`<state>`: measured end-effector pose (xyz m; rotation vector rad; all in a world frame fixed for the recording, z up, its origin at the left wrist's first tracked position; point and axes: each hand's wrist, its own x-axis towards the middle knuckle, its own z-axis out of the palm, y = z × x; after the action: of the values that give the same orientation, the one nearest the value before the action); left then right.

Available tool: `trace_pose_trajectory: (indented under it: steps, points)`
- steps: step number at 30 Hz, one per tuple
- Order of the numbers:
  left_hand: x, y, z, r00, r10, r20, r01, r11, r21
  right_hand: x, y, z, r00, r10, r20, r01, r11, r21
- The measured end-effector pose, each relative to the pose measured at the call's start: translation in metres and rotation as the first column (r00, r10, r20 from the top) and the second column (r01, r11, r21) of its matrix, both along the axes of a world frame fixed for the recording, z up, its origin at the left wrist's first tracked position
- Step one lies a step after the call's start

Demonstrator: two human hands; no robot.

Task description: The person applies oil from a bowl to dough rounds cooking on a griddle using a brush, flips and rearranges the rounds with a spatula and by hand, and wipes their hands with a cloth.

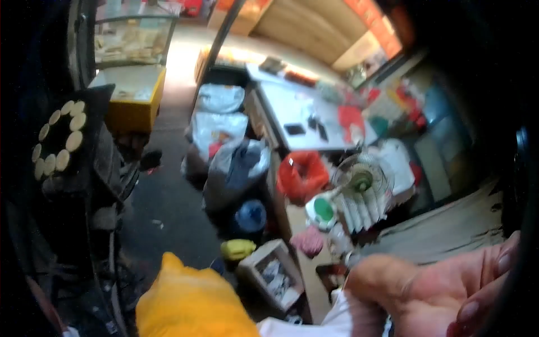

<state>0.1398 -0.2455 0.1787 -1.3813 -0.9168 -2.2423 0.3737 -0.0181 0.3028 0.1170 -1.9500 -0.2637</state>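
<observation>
At the bottom left a yellow glove-like covering (188, 303) appears to be over my left hand; its fingers do not show, and it points forward over the floor. My right hand (432, 292) is at the bottom right, palm partly showing, with its fingers curled inward. A small red patch (457, 328) shows beside those fingers at the frame's lower edge; what it is I cannot make out. Nearest between the hands are an open box (273, 275) with grey and white bits inside, a yellow bundle (238, 248) and a pink bumpy thing (307, 240).
Left stands a dark board (60, 140) with a ring of pale discs. Along the counter are a red bag-lined container (302, 175), a wire basket (362, 177) and a white tabletop (281, 109). Filled plastic bags (233, 174) and a blue container (250, 216) line the dark floor (163, 208).
</observation>
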Motion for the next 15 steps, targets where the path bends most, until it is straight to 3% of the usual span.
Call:
trace_pose_trajectory:
  steps: [4,5,6,15]
  points:
    - [0.003,0.000,0.001,0.999,0.012,-0.038,-0.011,0.999,0.034,0.022,0.004,0.019,0.993,-0.019,0.115,0.014,0.999,0.041]
    - [0.003,-0.002,0.002,0.998,0.018,-0.052,-0.016,0.999,0.032,0.021,0.002,0.009,0.998,-0.044,-0.033,0.045,0.998,0.041]
    - [0.002,-0.006,0.003,0.998,0.023,-0.059,-0.021,0.999,0.034,0.009,-0.004,0.005,0.997,-0.036,-0.075,0.040,0.998,0.044]
    - [-0.003,-0.021,0.020,0.985,0.081,-0.149,-0.075,0.996,0.049,-0.040,-0.014,-0.012,0.972,0.081,-0.219,-0.058,0.992,0.112]
